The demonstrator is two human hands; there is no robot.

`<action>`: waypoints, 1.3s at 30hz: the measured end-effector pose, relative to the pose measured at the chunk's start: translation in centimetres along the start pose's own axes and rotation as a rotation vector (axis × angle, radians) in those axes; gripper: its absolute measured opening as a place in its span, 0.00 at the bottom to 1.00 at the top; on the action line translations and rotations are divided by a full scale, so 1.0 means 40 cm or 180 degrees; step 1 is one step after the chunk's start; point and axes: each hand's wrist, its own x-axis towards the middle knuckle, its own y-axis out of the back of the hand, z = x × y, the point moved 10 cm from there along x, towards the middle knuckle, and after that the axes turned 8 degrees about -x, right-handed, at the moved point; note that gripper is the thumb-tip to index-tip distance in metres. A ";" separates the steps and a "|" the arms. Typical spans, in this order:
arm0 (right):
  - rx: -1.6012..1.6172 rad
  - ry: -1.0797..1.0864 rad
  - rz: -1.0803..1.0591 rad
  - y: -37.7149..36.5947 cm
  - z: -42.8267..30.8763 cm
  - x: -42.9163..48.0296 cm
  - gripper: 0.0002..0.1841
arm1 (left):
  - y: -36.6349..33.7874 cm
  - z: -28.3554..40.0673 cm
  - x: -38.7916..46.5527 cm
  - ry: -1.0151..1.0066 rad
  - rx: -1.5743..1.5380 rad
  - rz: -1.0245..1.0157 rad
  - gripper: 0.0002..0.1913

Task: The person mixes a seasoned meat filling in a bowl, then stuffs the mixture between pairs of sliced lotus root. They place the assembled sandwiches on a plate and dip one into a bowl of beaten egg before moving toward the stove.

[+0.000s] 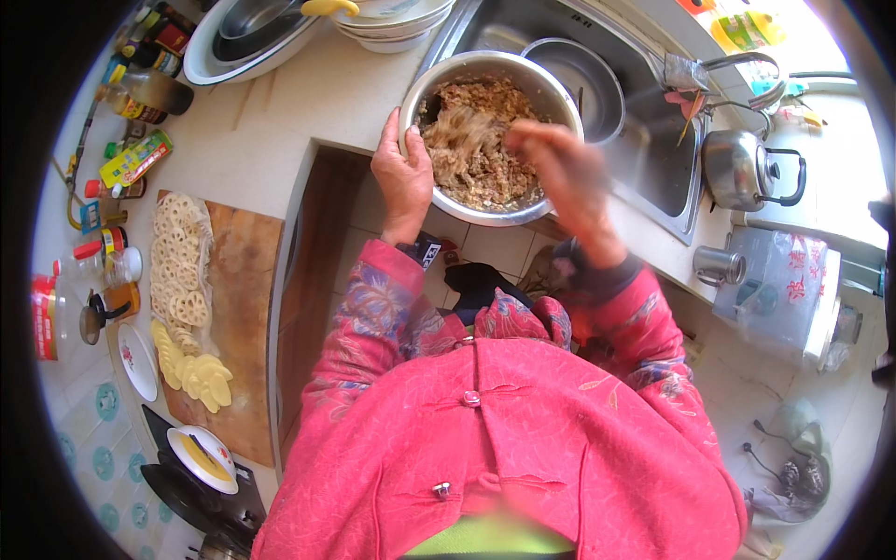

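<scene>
A stainless steel mixing bowl [507, 215] tilts at the counter's edge, partly over the sink corner. Brown minced filling [483, 175] covers its bottom. My left hand [404, 171] grips the bowl's left rim, thumb on the inner side and fingers along the outside. Over the right part of the bowl, my right hand [563, 168] is blurred by motion, its fingers bent toward the mince. A streaked blur crosses the filling beside those fingertips; whether the hand holds a utensil is unclear.
A cutting board [241, 280] at left carries lotus root slices [178, 259] and pale yellow slices [199, 374]. The sink [658, 168] holds a metal pan [595, 91]. A kettle [738, 168] stands right of it. Stacked bowls [399, 35] and sauce bottles [157, 87] line the back left.
</scene>
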 end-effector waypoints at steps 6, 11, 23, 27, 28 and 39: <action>-0.0337 0.0426 -0.0529 -0.079 -0.068 0.048 0.10 | 0.004 0.007 0.002 -0.0084 0.0060 0.0059 0.18; -0.0594 -0.0261 -0.0935 -0.008 -0.116 -0.054 0.10 | 0.011 0.003 -0.001 -0.0053 -0.0045 -0.0011 0.18; -0.0713 0.0230 0.0128 0.055 0.028 0.015 0.10 | 0.006 -0.010 0.001 0.0088 -0.0069 -0.0007 0.18; -0.0744 -0.0054 0.0181 -0.002 -0.006 -0.082 0.10 | 0.006 -0.003 0.002 -0.0031 -0.0097 0.0057 0.18; -0.0452 -0.0279 -0.0057 -0.038 -0.004 -0.102 0.10 | 0.005 0.002 0.001 -0.0083 -0.0131 0.0049 0.18; 0.1000 -0.1501 -0.0661 0.114 0.147 -0.038 0.12 | 0.006 0.010 0.003 -0.0085 -0.0111 0.0075 0.18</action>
